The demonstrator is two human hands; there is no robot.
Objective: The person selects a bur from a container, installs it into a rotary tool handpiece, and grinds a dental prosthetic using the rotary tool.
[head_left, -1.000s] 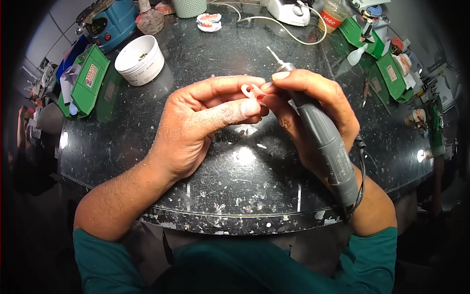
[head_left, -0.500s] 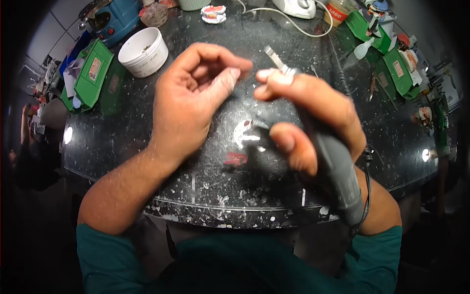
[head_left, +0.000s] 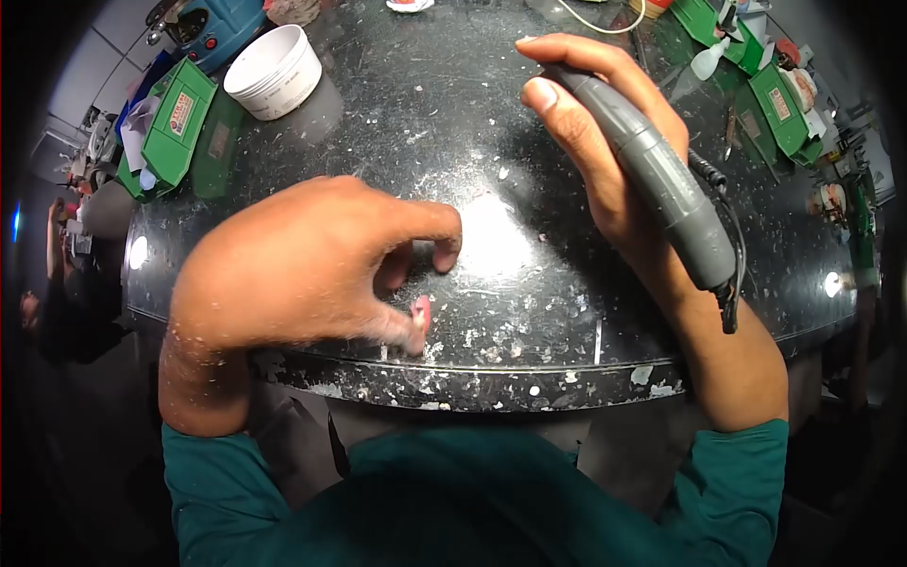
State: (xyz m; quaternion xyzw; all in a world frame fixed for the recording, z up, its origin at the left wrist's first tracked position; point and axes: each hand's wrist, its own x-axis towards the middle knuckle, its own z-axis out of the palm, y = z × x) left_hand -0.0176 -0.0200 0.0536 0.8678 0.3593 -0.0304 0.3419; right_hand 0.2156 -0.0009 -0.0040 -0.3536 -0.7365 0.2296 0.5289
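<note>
My right hand (head_left: pixel 624 142) is wrapped round a dark grey rotary handpiece (head_left: pixel 666 175), held above the table with its corded end toward me. The handpiece's working tip is hidden or out of sight by my fingertips. My left hand (head_left: pixel 302 260) is low over the table near the front edge, its thumb and forefinger apart. At the tip of the left thumb is a small pinkish-red piece (head_left: pixel 422 314), seemingly touching the thumb. The other left fingers curl underneath and are partly hidden.
The dark, speckled table (head_left: pixel 397 142) bears a white plastic tub (head_left: pixel 276 80) and a green bin (head_left: pixel 179 128) at left. Green bins (head_left: pixel 779 113) with dental models stand at right. A blue device (head_left: pixel 213 33) sits at the back left, and a white cable (head_left: pixel 605 26) crosses the back.
My hands have moved apart: the left down to the small pinkish-red piece near the front edge, the right up and away with the handpiece. The view has tilted down slightly.
</note>
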